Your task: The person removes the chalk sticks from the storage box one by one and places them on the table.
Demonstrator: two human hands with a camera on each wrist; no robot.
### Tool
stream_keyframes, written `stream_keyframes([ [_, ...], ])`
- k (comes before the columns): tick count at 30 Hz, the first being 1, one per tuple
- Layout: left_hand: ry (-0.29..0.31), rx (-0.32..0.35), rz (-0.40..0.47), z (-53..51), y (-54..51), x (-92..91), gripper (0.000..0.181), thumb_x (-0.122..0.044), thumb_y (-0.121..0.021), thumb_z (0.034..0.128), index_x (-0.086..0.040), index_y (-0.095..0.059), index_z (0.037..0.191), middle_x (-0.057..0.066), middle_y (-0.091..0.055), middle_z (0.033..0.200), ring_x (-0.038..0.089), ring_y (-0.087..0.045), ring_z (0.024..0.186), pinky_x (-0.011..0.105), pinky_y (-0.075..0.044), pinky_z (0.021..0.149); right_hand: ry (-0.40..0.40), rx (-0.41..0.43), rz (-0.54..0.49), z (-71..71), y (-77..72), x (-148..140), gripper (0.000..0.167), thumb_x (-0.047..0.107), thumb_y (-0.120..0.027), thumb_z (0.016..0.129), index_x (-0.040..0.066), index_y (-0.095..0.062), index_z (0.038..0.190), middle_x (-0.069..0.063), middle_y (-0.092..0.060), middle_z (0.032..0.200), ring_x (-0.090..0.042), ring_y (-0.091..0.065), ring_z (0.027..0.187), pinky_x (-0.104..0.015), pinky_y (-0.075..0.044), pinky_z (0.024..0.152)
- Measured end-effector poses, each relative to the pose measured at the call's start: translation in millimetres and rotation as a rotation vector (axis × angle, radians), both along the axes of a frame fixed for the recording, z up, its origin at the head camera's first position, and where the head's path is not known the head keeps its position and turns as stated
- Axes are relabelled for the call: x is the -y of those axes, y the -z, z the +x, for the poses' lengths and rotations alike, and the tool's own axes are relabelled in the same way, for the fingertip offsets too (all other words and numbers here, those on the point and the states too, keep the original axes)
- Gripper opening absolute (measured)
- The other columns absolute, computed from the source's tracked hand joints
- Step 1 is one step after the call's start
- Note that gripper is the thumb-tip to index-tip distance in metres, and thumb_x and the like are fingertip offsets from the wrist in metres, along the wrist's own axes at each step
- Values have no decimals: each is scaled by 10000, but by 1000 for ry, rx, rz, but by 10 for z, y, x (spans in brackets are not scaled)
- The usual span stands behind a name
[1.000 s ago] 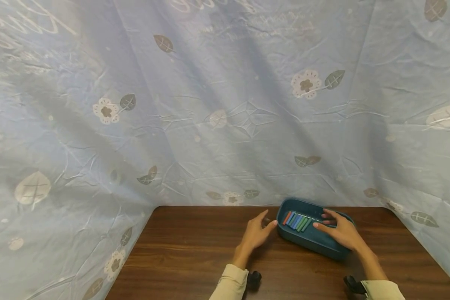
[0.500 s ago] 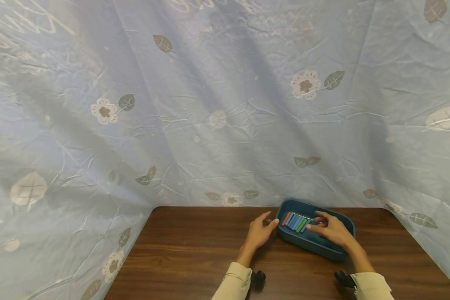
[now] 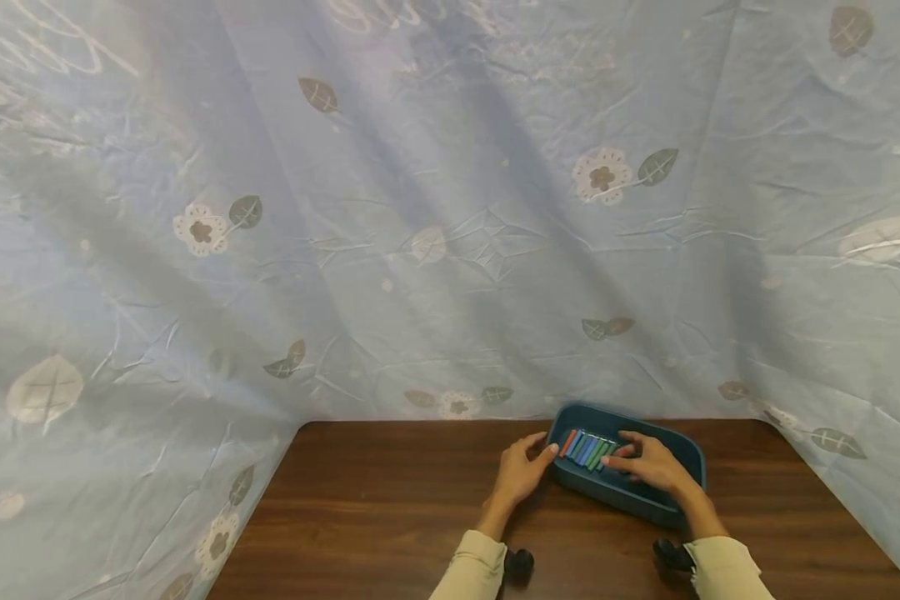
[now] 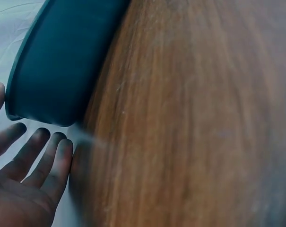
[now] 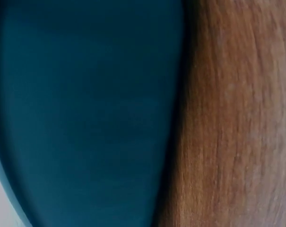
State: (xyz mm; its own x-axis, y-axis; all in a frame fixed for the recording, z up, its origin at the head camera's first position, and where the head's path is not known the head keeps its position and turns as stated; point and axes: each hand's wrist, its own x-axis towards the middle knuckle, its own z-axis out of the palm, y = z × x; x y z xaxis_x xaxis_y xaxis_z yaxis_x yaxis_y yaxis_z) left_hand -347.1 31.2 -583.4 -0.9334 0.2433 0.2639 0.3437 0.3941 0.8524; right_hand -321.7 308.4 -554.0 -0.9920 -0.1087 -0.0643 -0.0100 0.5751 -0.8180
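A dark teal tray (image 3: 615, 493) stands near the table's back edge, turned slightly. Inside its left part lies a row of coloured sticks (image 3: 588, 450), red, blue and green, which look like chalk or pastels. My left hand (image 3: 520, 473) is at the tray's left end, thumb by the rim; the left wrist view shows its fingers (image 4: 31, 163) spread and fairly straight, holding nothing. Over the tray, my right hand (image 3: 654, 465) has its thumb and fingers parted at the row's green end. Whether it touches the sticks is unclear. The right wrist view shows only tray wall (image 5: 91, 113) and table.
The brown wooden table (image 3: 390, 500) extends to the left and in front of the tray. A pale blue patterned cloth (image 3: 450, 250) hangs behind the table and along its sides. Black wrist devices (image 3: 520, 565) sit below both hands.
My right hand has moved left over the tray to the green end of the sticks. My left hand has come slightly closer to the tray's left end. The view has shifted a little.
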Motion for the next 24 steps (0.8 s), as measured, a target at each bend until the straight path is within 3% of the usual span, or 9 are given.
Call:
stream_keyframes([
  [10,-14,-21,9,-8,44,-68,488,-427,-686,1048,-81,-719,1391,136,-778,1267,280,-729,1174,401,-574,1017,16,35,-5,-69,17,17,924,310,-828,948,-190,-347,1559,-212,-786,1133,-280,-766,956,-433,-642,792],
  [19,-30,-5,29,17,67,-70,501,-445,-674,1052,-95,-712,1409,152,-760,1309,339,-696,1263,489,-543,1087,5,2,74,-82,59,43,946,329,-880,889,-194,-409,1522,-152,-808,1049,-220,-739,845,-381,-606,725],
  [24,-31,13,26,41,96,-44,519,-460,-676,1048,-96,-705,1418,149,-754,1323,341,-690,1271,490,-540,1086,31,-21,134,-62,99,82,927,324,-906,866,-182,-456,1500,-62,-797,976,-181,-715,843,-400,-597,769],
])
